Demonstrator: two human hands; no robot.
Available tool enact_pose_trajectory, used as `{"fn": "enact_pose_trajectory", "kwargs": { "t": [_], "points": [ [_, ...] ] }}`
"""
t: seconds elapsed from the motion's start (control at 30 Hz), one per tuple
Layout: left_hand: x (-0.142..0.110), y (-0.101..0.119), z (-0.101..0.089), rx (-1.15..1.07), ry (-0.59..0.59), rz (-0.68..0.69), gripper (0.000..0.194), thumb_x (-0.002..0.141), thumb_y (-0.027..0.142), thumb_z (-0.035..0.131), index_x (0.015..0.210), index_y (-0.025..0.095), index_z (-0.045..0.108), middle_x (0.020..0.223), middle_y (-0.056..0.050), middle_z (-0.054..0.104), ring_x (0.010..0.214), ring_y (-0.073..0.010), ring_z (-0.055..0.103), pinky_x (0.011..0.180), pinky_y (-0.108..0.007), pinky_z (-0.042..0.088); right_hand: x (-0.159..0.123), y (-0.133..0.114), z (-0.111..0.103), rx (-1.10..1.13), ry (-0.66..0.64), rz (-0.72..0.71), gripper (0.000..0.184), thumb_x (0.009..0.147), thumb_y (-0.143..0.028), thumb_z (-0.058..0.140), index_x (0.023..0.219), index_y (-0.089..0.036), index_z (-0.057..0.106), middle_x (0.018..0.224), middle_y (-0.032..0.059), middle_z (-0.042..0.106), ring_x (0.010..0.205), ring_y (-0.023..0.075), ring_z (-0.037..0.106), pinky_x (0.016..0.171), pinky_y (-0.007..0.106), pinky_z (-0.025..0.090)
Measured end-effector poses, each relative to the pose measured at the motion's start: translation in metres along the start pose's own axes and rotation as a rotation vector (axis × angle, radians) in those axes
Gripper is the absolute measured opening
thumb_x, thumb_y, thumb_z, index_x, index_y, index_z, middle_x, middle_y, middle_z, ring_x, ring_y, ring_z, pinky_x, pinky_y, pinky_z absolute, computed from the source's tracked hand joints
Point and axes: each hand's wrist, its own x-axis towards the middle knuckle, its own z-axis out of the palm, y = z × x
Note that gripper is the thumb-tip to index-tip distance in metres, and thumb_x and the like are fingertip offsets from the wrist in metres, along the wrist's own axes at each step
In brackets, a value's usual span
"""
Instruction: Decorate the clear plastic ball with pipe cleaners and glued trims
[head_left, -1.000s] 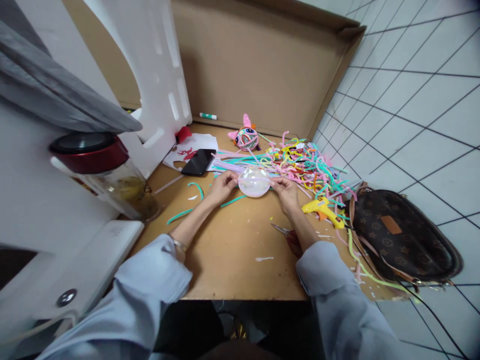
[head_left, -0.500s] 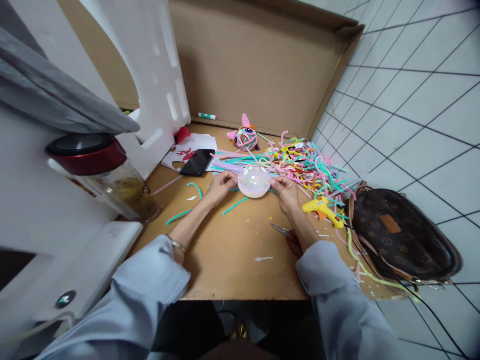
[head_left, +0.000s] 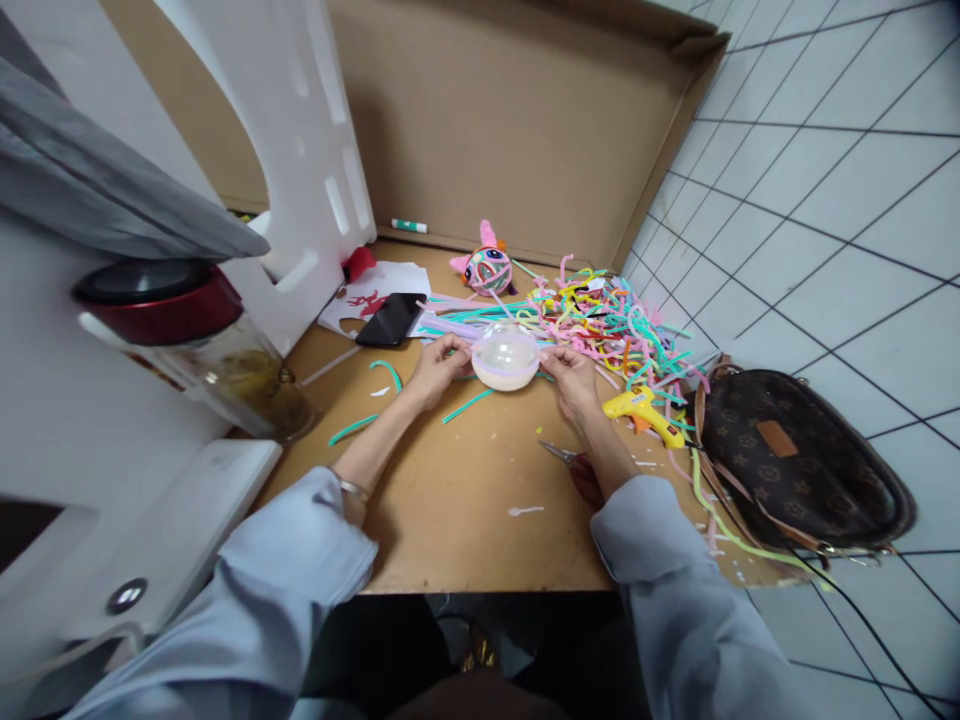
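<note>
I hold a clear plastic ball between both hands, low over the brown tabletop; my left hand grips its left side with the fingers closed against the shell, and my right hand does the same on the right side, fingers pressed to it; the ball's lower half looks pale pink, the upper half see-through. Just behind the ball lies a tangled heap of coloured pipe cleaners, spreading to the right; a small round figure wrapped in pipe cleaners, with pink ears, stands beyond it near the cardboard wall. Loose green pipe cleaner pieces lie by my left wrist; a black phone rests on white paper to the left. A yellow glue gun lies just right of my right hand; scissors lie under my right forearm; a brown patterned bag sits at the tabletop's right edge. A jar with a red lid stands on the left.
</note>
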Motion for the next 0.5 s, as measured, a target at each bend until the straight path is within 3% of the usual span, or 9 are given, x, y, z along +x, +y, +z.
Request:
{"fn": "enact_pose_trajectory", "kwargs": {
  "t": [0.23,0.5],
  "points": [
    [-0.0016,-0.0004,0.0002,-0.031,-0.019,-0.035,0.029,0.063,0.035,0.075,0.072,0.018,0.052,0.075,0.003,0.058,0.065,-0.0106,0.057,0.071,-0.034,0.056,0.0011,0.0018,-0.0016,0.005,-0.038,-0.006,0.032,0.050,-0.039,0.087,0.072,-0.020,0.072,0.072,0.0007,0.073,0.070,0.0159,0.064,0.079,0.035,0.052],
    [-0.0011,-0.0024,-0.0002,-0.053,-0.015,-0.048,0.031,0.060,0.033,0.077,0.070,0.017,0.053,0.072,0.003,0.059,0.066,-0.0107,0.058,0.071,-0.032,0.057,0.0008,0.0010,-0.0028,0.008,-0.025,0.013,0.025,0.050,-0.031,0.085,0.069,-0.021,0.073,0.071,0.0002,0.073,0.068,0.0152,0.063,0.077,0.033,0.052]
  ]
}}
